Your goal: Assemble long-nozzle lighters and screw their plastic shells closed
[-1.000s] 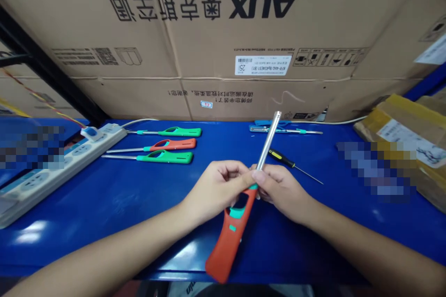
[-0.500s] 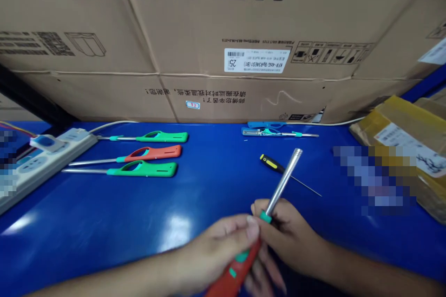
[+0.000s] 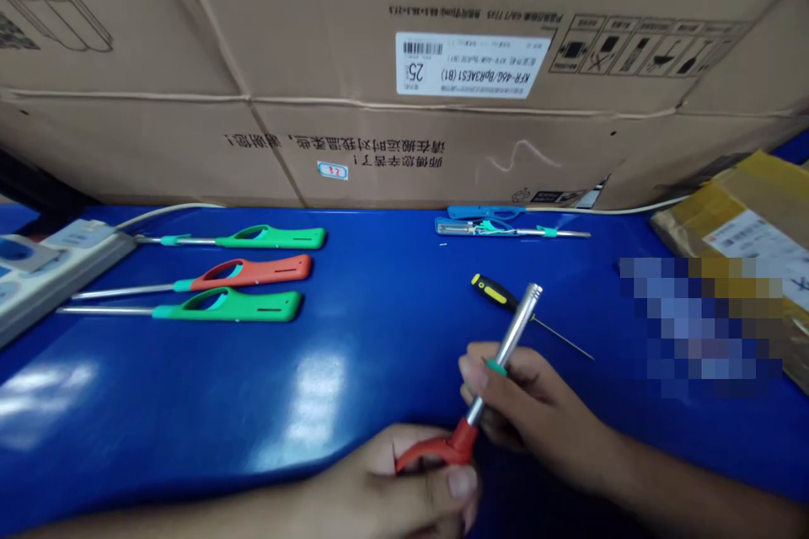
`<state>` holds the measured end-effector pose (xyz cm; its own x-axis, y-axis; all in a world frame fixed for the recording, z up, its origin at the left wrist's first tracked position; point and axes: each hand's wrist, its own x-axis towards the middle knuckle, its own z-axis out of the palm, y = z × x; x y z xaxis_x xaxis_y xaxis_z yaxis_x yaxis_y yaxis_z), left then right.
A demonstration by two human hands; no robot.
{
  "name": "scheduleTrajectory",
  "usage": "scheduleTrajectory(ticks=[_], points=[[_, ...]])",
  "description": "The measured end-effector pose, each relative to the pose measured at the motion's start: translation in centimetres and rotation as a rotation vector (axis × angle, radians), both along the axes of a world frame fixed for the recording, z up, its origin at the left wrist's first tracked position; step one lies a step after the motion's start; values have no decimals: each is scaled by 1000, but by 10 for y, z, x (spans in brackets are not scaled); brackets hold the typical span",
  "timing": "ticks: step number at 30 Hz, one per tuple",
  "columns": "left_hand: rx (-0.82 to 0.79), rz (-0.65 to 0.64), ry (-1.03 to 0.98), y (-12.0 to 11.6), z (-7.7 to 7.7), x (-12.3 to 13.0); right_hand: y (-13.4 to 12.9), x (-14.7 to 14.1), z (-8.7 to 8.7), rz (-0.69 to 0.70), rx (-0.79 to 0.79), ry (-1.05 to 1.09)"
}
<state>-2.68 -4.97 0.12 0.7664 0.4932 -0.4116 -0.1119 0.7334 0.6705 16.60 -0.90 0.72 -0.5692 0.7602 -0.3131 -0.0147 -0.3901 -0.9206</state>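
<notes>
A long-neck lighter with a red handle [image 3: 464, 443] and a silver tube [image 3: 519, 325] tilts up and to the right between my hands. My left hand [image 3: 404, 480] is closed round the handle, thumb on top, hiding most of it. With thumb and fingers, my right hand [image 3: 524, 396] pinches the green collar [image 3: 497, 366] on the tube. Bare tube shows between that collar and the red handle. Just beyond my right hand lies a black and yellow screwdriver [image 3: 493, 293], its thin shaft passing behind the tube.
Left on the blue table [image 3: 354, 328] lie a red lighter [image 3: 278, 269] and two green lighters [image 3: 253, 306], beside a white power strip [image 3: 82, 244]. An opened blue lighter [image 3: 455, 227] lies at the back before a large carton [image 3: 354, 126]. A taped parcel [image 3: 726, 194] stands right.
The green collar has moved up the tube away from the red handle, with my right hand on it. My left hand has shifted lower round the handle. The view has moved closer.
</notes>
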Motion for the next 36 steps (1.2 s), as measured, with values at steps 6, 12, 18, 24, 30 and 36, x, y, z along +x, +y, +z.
scheduleTrajectory(ticks=[6,12,18,24,30,36], points=[[-233,151,-242,-2,5,0,18,-3,8,-154,-58,29],[-262,178,-271,0,4,0,11,-7,3,-109,-114,106],[-246,206,-229,-1,4,2,1,-11,-1,-54,-118,178],[-188,158,-196,-1,7,4,0,-10,-5,-44,-111,189],[-178,159,-196,-2,7,3,-2,-11,-5,-36,-110,201],[-248,191,-229,-1,6,2,-2,-12,-4,-44,-110,123]])
